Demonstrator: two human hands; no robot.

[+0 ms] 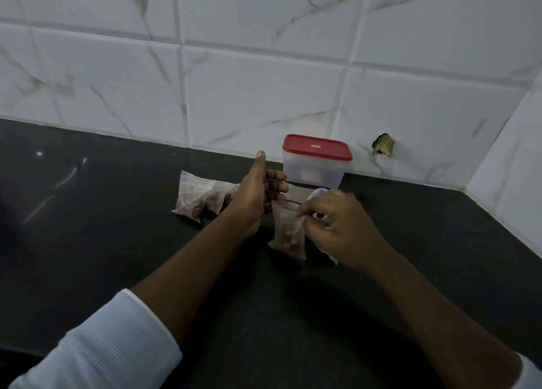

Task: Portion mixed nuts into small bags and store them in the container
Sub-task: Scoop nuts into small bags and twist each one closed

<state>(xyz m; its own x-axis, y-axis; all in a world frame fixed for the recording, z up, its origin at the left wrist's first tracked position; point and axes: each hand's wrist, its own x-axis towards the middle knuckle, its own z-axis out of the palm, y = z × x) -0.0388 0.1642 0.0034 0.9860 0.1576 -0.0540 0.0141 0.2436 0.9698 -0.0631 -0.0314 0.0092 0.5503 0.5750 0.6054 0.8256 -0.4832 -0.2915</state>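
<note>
Head view: about three filled bags (192, 196) lie in a row on the dark counter (117, 227), left of the hands, so several portions look done. None can be seen stored. The container (315, 165) stands at the wall behind the hands with its red lid (316, 148) on; dim shapes show through its wall, but I cannot tell what they are.

One more bag (289, 230) hangs upright just above the counter between the hands, with nuts settled in its lower half. The right hand (337, 227) pinches its top right edge. The left hand (255, 192), thumb raised and fingers (275, 189) curled, seems to hold the top left corner. Sealing this bag looks like the current step; opening the container and loading the bags remain.
</note>
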